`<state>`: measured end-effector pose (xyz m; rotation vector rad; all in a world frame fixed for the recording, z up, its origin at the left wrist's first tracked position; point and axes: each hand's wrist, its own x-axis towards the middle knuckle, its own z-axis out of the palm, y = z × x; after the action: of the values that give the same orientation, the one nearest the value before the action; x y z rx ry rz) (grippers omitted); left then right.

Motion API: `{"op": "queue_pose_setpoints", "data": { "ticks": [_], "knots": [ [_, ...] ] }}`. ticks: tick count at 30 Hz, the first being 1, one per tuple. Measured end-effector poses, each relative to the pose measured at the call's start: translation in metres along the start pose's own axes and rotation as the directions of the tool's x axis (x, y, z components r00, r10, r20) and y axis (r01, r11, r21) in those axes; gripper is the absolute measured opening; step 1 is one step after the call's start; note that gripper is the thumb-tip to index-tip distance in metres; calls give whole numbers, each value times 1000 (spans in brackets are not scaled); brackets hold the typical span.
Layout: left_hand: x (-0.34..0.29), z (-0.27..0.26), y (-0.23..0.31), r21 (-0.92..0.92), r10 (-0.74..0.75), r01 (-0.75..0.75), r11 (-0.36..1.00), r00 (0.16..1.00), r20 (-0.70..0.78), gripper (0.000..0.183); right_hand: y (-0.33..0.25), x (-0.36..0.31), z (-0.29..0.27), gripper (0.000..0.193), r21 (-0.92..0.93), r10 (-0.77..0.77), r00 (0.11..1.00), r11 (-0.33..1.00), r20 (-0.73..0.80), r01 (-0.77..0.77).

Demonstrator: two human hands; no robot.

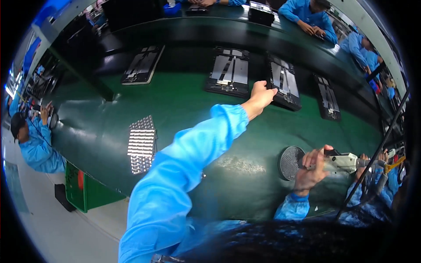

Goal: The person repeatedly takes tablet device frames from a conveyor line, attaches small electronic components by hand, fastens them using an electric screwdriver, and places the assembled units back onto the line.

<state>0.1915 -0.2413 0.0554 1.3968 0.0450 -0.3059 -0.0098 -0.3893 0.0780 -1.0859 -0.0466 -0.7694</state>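
My left hand (262, 95) reaches far across the green bench, its fingers closed at the left edge of an opened tablet (286, 82) with black frame and grey battery panels. Part of the grip is hidden behind the hand. Nearer and to the right, my right hand (312, 168) is wrapped round a white-and-black hand tool (340, 162) with a round, grey, perforated head (291, 163). That head is tilted on its side, just above or touching the bench; I cannot tell which. Another opened tablet (227, 72) lies left of my left hand.
More opened tablets lie at the far left (144, 65) and right (327, 97). Patterned sheets (142, 143) are stacked left of my sleeve. A post (83, 74) rises from the bench (101, 122). A dark cable (381, 144) hangs at right. Co-workers (37, 142) sit around; a green bin (94, 190) stands below.
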Motion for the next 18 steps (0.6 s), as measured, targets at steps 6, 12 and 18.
{"op": "queue_pose_setpoints", "data": {
  "ticks": [6,12,18],
  "knots": [
    [-10,-56,-7,548,524,-464,696,850,55,48,-19,10,-37,24,-155,-35,995,988,-96,20],
    [-3,-205,-31,892,588,-414,182,773,239,76,-30,28,-50,42,103,88,993,990,73,-96],
    [-15,-183,-1,845,563,-388,367,816,131,64,-58,38,-53,64,-332,203,973,930,110,-156]
  ]
}}
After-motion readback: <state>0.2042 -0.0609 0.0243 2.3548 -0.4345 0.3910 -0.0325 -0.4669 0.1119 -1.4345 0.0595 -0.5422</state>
